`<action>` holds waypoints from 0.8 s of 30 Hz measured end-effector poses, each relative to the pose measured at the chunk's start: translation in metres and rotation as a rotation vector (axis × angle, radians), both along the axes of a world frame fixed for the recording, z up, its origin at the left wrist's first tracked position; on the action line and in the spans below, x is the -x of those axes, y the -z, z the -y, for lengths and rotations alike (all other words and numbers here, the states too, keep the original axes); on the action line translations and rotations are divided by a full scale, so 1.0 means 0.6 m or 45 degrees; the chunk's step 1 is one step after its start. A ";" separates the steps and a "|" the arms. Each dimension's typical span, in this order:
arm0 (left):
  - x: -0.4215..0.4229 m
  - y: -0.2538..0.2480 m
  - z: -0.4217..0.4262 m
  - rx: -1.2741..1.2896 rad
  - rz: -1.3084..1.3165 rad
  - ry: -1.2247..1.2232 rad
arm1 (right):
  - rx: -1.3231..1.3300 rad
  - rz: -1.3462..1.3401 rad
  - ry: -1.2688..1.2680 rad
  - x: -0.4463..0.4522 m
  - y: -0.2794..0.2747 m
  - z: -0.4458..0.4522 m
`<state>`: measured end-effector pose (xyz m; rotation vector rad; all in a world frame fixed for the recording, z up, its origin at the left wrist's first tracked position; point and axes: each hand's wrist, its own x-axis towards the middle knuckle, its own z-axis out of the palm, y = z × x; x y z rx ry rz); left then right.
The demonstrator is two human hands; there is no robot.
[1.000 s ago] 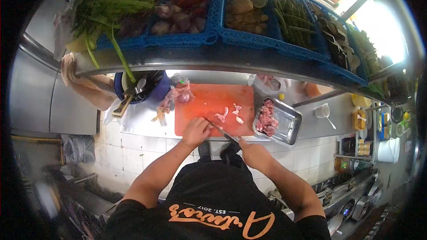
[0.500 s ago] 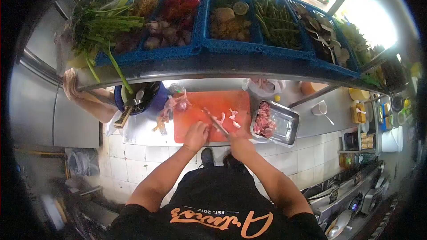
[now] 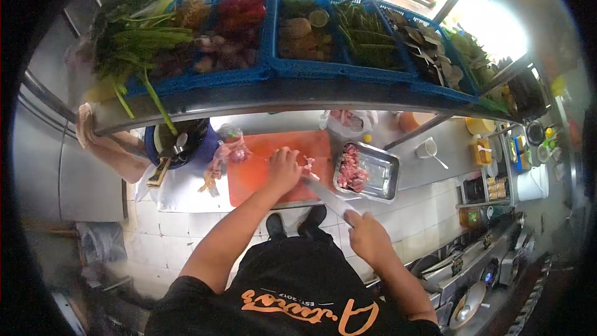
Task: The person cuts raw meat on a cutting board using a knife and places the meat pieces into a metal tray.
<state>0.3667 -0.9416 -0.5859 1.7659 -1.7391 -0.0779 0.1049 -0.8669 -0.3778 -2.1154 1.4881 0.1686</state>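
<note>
My right hand point(image 3: 368, 234) grips the handle of a kitchen knife point(image 3: 328, 196), its broad blade slanting up and left to the near side of the orange cutting board point(image 3: 255, 180). On the board, my left hand point(image 3: 284, 167) has its fingers bent down and closed; what lies under them is hidden. Small pale pieces of meat point(image 3: 308, 165) lie just right of those fingers, close to the blade's tip. Right of the board, a metal tray point(image 3: 387, 174) has cut pink meat point(image 3: 352, 173) in its left part.
Raw meat point(image 3: 233, 150) lies against the board's left edge. A blue bucket point(image 3: 151, 149) with a brush-like wooden handle point(image 3: 159, 173) stands further left. Behind are a plastic bag point(image 3: 349, 126) and a white cup point(image 3: 426, 148). Overhead, a shelf carries blue vegetable baskets point(image 3: 273, 31).
My right hand has drawn the knife back toward my body and to the right, off most of the board. My left hand has moved forward over the meat pieces. The view has shifted slightly.
</note>
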 end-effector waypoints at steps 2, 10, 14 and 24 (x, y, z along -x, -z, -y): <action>-0.022 0.022 -0.005 -0.030 -0.031 0.018 | -0.106 0.061 0.005 0.053 0.011 -0.010; 0.031 0.041 0.003 -0.015 -0.071 0.220 | -1.158 1.249 1.022 0.056 0.265 -0.014; 0.065 0.035 -0.005 0.021 -0.359 0.018 | -1.283 1.440 0.884 -0.055 0.302 -0.021; -0.061 0.048 0.039 0.027 -2.996 -0.306 | -0.377 0.901 0.401 -0.124 0.180 0.000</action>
